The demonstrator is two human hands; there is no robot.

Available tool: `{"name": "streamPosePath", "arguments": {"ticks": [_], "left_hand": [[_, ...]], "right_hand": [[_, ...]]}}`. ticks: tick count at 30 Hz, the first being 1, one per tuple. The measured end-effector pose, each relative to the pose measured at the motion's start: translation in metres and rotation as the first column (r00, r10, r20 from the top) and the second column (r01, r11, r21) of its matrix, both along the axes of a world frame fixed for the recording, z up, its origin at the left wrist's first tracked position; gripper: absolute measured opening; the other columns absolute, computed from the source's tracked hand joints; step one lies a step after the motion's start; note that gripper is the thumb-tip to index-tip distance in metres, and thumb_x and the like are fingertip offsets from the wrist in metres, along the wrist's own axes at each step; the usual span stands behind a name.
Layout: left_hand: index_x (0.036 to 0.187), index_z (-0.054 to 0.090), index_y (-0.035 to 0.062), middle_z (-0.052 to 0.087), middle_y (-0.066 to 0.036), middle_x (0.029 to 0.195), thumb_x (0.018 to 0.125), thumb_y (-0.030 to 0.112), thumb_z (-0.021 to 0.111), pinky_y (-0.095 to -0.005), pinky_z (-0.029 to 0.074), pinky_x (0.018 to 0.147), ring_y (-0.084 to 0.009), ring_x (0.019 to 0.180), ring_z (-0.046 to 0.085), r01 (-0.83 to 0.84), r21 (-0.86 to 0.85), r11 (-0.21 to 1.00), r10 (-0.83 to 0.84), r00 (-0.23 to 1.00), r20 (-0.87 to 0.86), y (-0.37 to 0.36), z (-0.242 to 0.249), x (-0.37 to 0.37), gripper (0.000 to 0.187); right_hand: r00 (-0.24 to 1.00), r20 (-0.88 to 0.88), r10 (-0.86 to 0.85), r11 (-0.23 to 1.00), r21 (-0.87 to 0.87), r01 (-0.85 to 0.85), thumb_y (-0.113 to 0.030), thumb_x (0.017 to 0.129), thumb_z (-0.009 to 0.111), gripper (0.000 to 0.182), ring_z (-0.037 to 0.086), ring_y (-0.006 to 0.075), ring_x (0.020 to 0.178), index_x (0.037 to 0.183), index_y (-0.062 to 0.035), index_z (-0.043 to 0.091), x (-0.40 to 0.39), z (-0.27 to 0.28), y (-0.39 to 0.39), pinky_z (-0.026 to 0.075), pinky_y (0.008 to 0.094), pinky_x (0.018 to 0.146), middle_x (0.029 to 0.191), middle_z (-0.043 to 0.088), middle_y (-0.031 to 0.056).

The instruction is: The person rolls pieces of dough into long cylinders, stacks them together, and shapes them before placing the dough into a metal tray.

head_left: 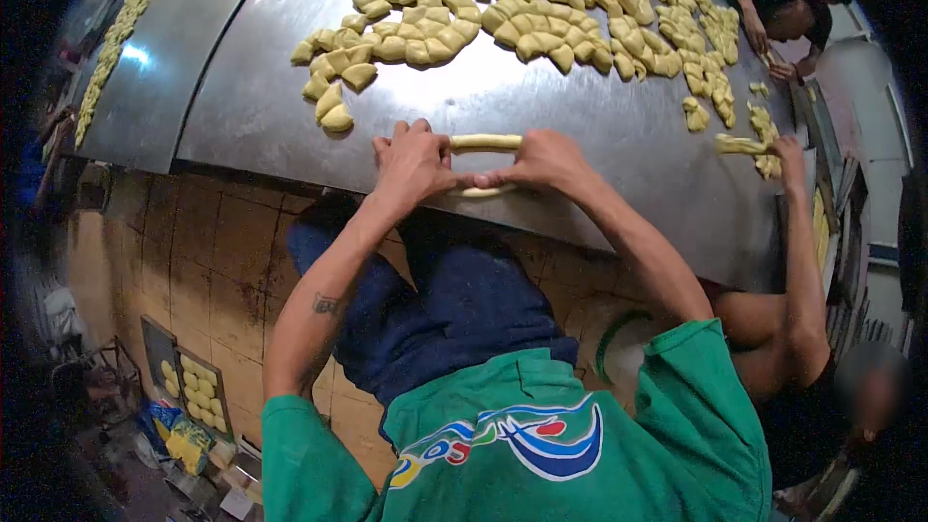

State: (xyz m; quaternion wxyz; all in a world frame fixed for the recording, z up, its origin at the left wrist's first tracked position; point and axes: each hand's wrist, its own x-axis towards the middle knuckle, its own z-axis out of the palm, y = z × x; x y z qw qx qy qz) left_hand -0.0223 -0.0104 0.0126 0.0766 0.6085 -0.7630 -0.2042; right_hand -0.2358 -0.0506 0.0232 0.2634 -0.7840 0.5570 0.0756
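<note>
A thin rope of pale yellow dough point(485, 142) stretches between my two hands just above the near edge of the metal table. My left hand point(414, 162) is closed on its left end, and my right hand point(543, 160) is closed on the right end. Below the upper strand, a second pale strand point(481, 192) shows under my thumbs, which point toward each other and nearly touch. Whether both strands are one looped piece is hidden by my fingers. Cut dough pieces point(416, 34) lie clustered on the table beyond my hands, the closest lump point(333, 111) being ahead of my left hand.
The steel table point(261, 106) has a seam at left, with a long dough row point(121, 39) beyond it. At right, a co-worker's hand point(791, 162) holds dough strips point(742, 145); another person point(773, 0) works farther back. Trays of dough rounds point(201, 391) stand low at left.
</note>
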Motion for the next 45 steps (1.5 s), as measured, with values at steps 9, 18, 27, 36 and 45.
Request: {"name": "streamPosePath", "arguments": {"ticks": [9, 18, 27, 36, 45], "left_hand": [[0.083, 0.067, 0.0133, 0.055, -0.007, 0.095, 0.076, 0.057, 0.071, -0.0465, 0.031, 0.083, -0.0274, 0.097, 0.049, 0.11, -0.157, 0.982, -0.121, 0.991, -0.064, 0.006, -0.019, 0.02, 0.044], [0.07, 0.067, 0.0122, 0.056, -0.007, 0.091, 0.066, 0.065, 0.075, -0.046, 0.032, 0.082, -0.0264, 0.098, 0.05, -0.043, -0.011, 0.999, 0.043, 0.999, 0.006, -0.005, -0.003, 0.001, 0.054], [0.08, 0.063, 0.0136, 0.055, -0.004, 0.09, 0.078, 0.053, 0.071, -0.0431, 0.031, 0.082, -0.0248, 0.093, 0.05, 0.023, -0.309, 0.951, -0.055, 0.994, -0.094, 0.017, -0.027, 0.02, 0.04], [0.075, 0.06, 0.0116, 0.054, -0.005, 0.086, 0.074, 0.058, 0.072, -0.0432, 0.031, 0.08, -0.0255, 0.092, 0.051, 0.077, -0.188, 0.979, -0.092, 0.993, -0.074, -0.003, -0.016, 0.024, 0.048], [0.069, 0.062, 0.0119, 0.057, -0.004, 0.087, 0.069, 0.06, 0.075, -0.0429, 0.033, 0.082, -0.0252, 0.093, 0.051, 0.101, -0.086, 0.991, -0.105, 0.994, -0.042, -0.012, -0.006, 0.025, 0.05]], "right_hand": [[0.999, 0.021, -0.026, 0.996, 0.089, 0.024, -0.078, 0.065, 0.066, 0.08, 0.065, 0.0324, 0.064, 0.073, 0.0014, 0.07, -0.021, 0.0, 0.01, 0.05, 0.0428, 0.059, 0.065, 0.063, 0.0155], [0.995, 0.009, 0.095, 0.976, -0.199, -0.091, -0.081, 0.062, 0.066, 0.085, 0.063, 0.034, 0.055, 0.058, 0.0041, 0.065, -0.001, -0.002, -0.001, 0.049, 0.0442, 0.054, 0.054, 0.059, 0.0175], [0.993, 0.055, -0.109, 0.99, -0.087, 0.114, -0.069, 0.077, 0.064, 0.073, 0.063, 0.0338, 0.054, 0.064, 0.0022, 0.07, -0.023, -0.01, 0.027, 0.049, 0.0447, 0.056, 0.053, 0.06, 0.0166], [0.998, 0.057, 0.034, 0.989, -0.148, -0.026, -0.077, 0.068, 0.065, 0.08, 0.054, 0.0271, 0.041, 0.053, 0.0011, 0.066, -0.019, -0.012, 0.0, 0.042, 0.0397, 0.045, 0.042, 0.05, 0.0117], [0.995, -0.046, 0.084, 0.969, -0.231, -0.092, -0.085, 0.065, 0.059, 0.093, 0.06, 0.0329, 0.053, 0.063, 0.0077, 0.063, 0.002, -0.003, -0.001, 0.048, 0.0438, 0.053, 0.054, 0.057, 0.019]]}}
